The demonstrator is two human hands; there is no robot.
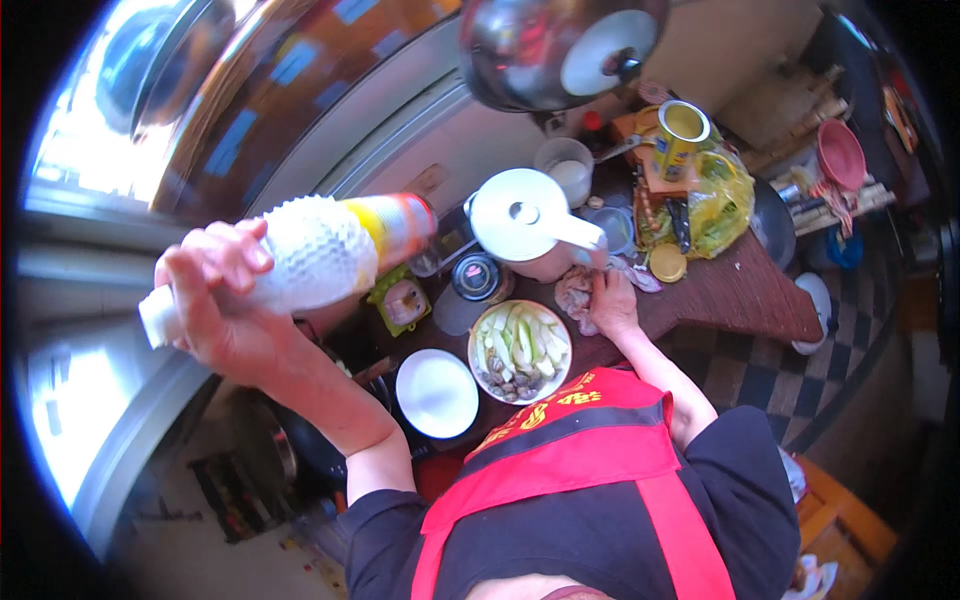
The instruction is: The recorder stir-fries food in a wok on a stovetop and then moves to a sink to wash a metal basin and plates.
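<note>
Raised at the left, my left hand (217, 300) grips a bottle (315, 255) by its neck end. White textured wrapping covers most of the bottle, and a yellow, red and silver part shows at its far end. The bottle lies nearly level, its white cap (159, 319) pointing left. My right hand (613, 300) is closed on a crumpled cloth (576, 292) on the dark wooden table (720, 300). Just beyond that hand is a white lidded jug (517, 214) with a handle. Before me, a bowl (519, 352) holds sliced pale green vegetable and small dark snail-like pieces.
A white bowl (437, 394) sits left of the filled bowl. Behind them are a dark-lidded jar (478, 277) and a green-framed box (403, 300). On the right stand a yellow can (679, 142), a yellow plastic bag (724, 199) and a gold lid (667, 264). A large metal pot (510, 52) is above.
</note>
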